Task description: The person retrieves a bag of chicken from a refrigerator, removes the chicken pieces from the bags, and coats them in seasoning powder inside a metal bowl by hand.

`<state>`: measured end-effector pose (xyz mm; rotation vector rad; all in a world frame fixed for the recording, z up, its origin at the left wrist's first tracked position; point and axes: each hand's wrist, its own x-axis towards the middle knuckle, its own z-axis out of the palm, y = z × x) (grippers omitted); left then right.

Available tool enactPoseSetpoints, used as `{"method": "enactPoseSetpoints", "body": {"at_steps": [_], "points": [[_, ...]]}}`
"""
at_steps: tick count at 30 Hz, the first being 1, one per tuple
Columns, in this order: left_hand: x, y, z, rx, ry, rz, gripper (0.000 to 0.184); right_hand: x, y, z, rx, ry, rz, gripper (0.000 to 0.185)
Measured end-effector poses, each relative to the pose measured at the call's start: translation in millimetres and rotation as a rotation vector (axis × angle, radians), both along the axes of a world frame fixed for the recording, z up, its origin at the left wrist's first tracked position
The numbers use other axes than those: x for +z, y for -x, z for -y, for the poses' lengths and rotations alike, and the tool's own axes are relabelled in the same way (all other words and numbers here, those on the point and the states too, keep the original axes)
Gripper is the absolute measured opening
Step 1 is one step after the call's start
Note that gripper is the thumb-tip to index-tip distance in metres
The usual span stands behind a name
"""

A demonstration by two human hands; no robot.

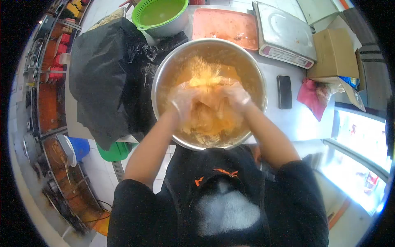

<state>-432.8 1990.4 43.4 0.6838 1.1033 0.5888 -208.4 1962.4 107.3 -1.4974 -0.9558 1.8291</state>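
Observation:
A large metal bowl (pixel 261 74) stands on the table in front of me, with yellow-orange breading flour (pixel 230 121) inside. My left hand (pixel 185 99) and my right hand (pixel 234 95), both in clear plastic gloves, are inside the bowl, side by side. They close from both sides around a pale, flour-coated piece (pixel 209 99), blurred by motion; its kind is not clear. Just beyond the fingertips, loose flour (pixel 202 70) sprays up toward the far side. Flour covers the fingers and hides their tips.
Left of the bowl lies a black plastic sheet (pixel 98 78). Behind it stand a green basket in a grey tub (pixel 168 32), an orange tray (pixel 224 24) and a scale (pixel 286 31). To the right are a phone (pixel 284 92), a pink bag (pixel 312 96) and a cardboard box (pixel 333 51).

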Motion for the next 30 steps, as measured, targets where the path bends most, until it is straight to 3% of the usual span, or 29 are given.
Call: {"method": "enactPoseSetpoints", "body": {"at_steps": [1,2,3,5,6,8,9,12,13,15,16,18,22,24,25,27,28,30], "points": [[11,9,-3,0.014,-0.042,-0.009,0.041,11,-3,-3,0.072,-0.14,0.001,0.045],[19,17,-9,0.02,-0.044,-0.015,0.041,24,-5,-6,0.16,-0.379,0.292,0.041],[27,22,-17,-0.083,-0.058,-0.188,0.042,40,-5,-8,0.243,-0.615,0.583,0.037],[67,9,-23,-0.14,-0.118,-0.623,0.055,-1,-18,-20,0.403,-0.706,1.128,0.04],[58,8,-26,-0.134,-0.123,-0.628,0.055,-8,-12,-36,0.401,-0.715,1.125,0.04],[31,7,-41,-0.484,-0.392,-1.142,0.057,-9,20,-57,1.06,-0.241,1.289,0.039],[38,2,-45,-0.698,-0.385,-1.186,0.058,-3,34,-51,1.042,-0.241,1.283,0.039],[41,-4,-40,-0.743,-0.386,-1.174,0.06,21,67,-20,0.565,-0.152,0.92,0.034],[28,2,-38,-0.758,-0.376,-1.173,0.06,0,58,-15,0.565,-0.139,0.911,0.034],[-4,18,-39,-0.829,-0.421,-1.084,0.062,-59,21,-12,0.681,-0.572,0.59,0.039],[11,14,-33,-0.832,-0.414,-1.081,0.062,-51,14,-15,0.684,-0.564,0.587,0.039],[39,9,-22,-0.93,-0.231,-1.197,0.064,-28,-1,-23,0.557,-0.03,0.663,0.04],[1,8,0,-0.961,0.032,-0.989,0.067,-7,-13,-5,0.297,0.244,0.811,0.04],[7,-4,25,-0.7,0.493,-0.447,0.06,-34,-19,18,0.512,0.167,0.663,0.047],[7,-17,39,-0.707,0.497,-0.449,0.06,-22,-12,28,0.508,0.174,0.659,0.047],[7,-41,58,-0.365,0.447,-0.451,0.052,7,7,43,0.346,0.187,0.484,0.049],[8,-44,56,-0.377,0.449,-0.452,0.052,25,11,40,0.336,0.194,0.483,0.049],[11,-48,47,-0.181,0.416,-0.254,0.049,53,16,33,0.007,0.569,0.137,0.048]]}}
